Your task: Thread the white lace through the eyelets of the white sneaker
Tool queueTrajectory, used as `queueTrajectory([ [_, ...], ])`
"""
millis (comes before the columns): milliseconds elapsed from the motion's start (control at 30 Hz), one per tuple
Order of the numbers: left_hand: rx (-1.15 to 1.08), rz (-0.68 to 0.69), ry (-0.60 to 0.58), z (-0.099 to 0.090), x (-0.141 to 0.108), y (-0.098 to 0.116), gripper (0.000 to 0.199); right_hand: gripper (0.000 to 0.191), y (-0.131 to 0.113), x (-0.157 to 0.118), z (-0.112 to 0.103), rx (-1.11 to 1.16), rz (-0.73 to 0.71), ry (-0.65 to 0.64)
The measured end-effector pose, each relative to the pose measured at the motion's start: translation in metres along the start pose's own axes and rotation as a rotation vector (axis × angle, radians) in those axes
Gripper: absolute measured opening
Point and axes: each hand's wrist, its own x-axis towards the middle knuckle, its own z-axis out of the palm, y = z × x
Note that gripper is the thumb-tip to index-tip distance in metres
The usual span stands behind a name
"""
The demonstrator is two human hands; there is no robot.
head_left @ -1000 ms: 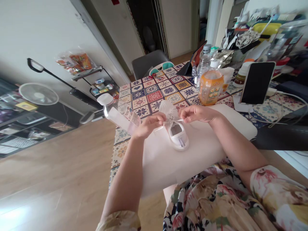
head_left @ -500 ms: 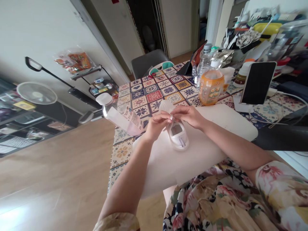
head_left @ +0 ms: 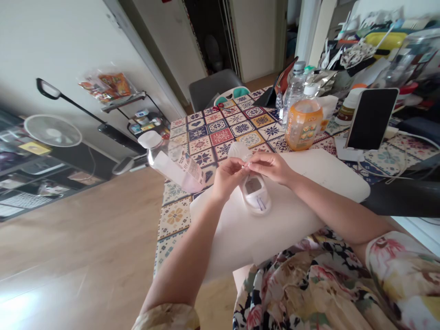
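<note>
A white handheld device with a grey screen (head_left: 255, 185), much like a blood glucose meter, lies on the white mat (head_left: 288, 224), with clear plastic film around it. At its far end, my left hand (head_left: 228, 178) and my right hand (head_left: 270, 166) meet fingertip to fingertip. Both are closed in a pinch on the gathered neck of a clear plastic bag (head_left: 239, 151), whose loose part spreads out beyond the fingers. The fingers hide most of the pinched part.
Left of my hands stands a large white-capped bottle of pink liquid (head_left: 187, 176). An orange bottle (head_left: 302, 123), a clear bottle (head_left: 294, 87) and a phone on a stand (head_left: 372, 119) are at the right. Red scissors (head_left: 220, 107) lie farther back on the patterned tablecloth (head_left: 222, 136).
My fingertips have drawn closer together, and the small white bit that showed between them is now mostly covered. The device has stayed in place; the view has shifted slightly.
</note>
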Motion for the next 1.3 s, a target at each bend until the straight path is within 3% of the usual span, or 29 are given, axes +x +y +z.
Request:
queueTrajectory([
  [267, 0.115, 0.034, -0.017, -0.001, -0.004, 0.001, 0.029, 0.021, 0.009, 0.000, 0.002, 0.076, -0.004, 0.090],
  [433, 0.115, 0.054, 0.044, -0.001, -0.003, 0.000, 0.028, 0.021, 0.010, 0.001, -0.001, -0.084, -0.032, 0.030],
  [600, 0.209, 0.043, 0.058, -0.005, 0.000, -0.003, 0.025, 0.016, 0.009, 0.003, -0.004, -0.284, -0.081, 0.057],
  [833, 0.389, 0.072, 0.082, -0.012, 0.003, -0.008, 0.024, 0.018, 0.011, 0.003, -0.003, -0.159, 0.084, -0.105],
  [900, 0.374, 0.051, 0.087, -0.011, 0.003, -0.008, 0.023, 0.018, 0.011, 0.002, -0.002, -0.260, 0.014, -0.084],
  [1033, 0.309, -0.036, 0.078, -0.006, 0.001, -0.004, 0.024, 0.011, 0.011, 0.001, 0.001, -0.488, -0.299, 0.028],
  [1133, 0.258, -0.100, 0.072, -0.005, 0.001, 0.000, 0.025, 0.010, 0.009, 0.000, 0.002, -0.543, -0.473, 0.044],
  [1200, 0.229, -0.099, 0.070, -0.007, 0.003, 0.000, 0.025, 0.013, 0.006, 0.000, 0.001, -0.539, -0.493, 0.041],
  [1300, 0.202, -0.088, 0.060, -0.013, 0.008, -0.004, 0.026, 0.015, 0.001, 0.000, -0.004, -0.478, -0.411, 0.004],
])
